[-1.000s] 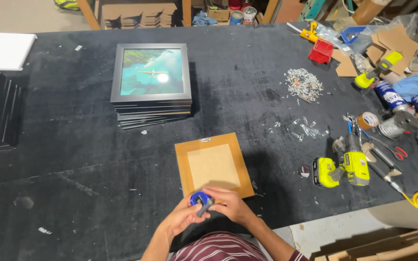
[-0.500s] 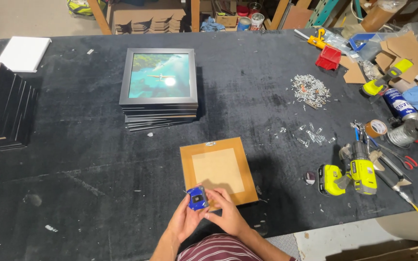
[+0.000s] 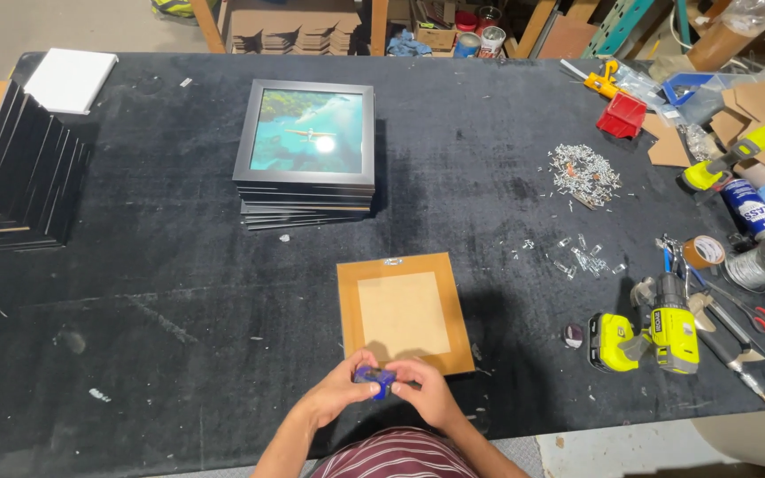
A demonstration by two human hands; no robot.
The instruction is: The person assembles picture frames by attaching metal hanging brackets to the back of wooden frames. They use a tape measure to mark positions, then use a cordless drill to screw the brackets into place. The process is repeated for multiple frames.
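Right now a small blue object (image 3: 374,379) sits pinched between my two hands at the near edge of the bench (image 3: 179,292), just in front of my striped shirt. My left hand (image 3: 340,394) curls around it from the left, fingers closed on it, and my right hand (image 3: 427,394) closes on it from the other side; what the thing is exactly I cannot tell, it is too small and half covered. Compared with a second ago my hands sit in much the same place, close to my body, and the blue piece has not left them; only my view has tipped a little, so the work on it looks unfinished rather than moved on. Just beyond my fingers lies a frame face down (image 3: 405,312), brown backing up, with a small metal hanger at its far edge, apart from my hands. Further off stands a stack of black frames (image 3: 305,155) with a sea picture on top. To my right rest a yellow-green cordless drill (image 3: 657,332), loose scattered metal hardware (image 3: 583,170), a tape roll (image 3: 704,251) and red-handled scissors (image 3: 759,314). At the far left more black frames (image 3: 11,177) lean in a row.
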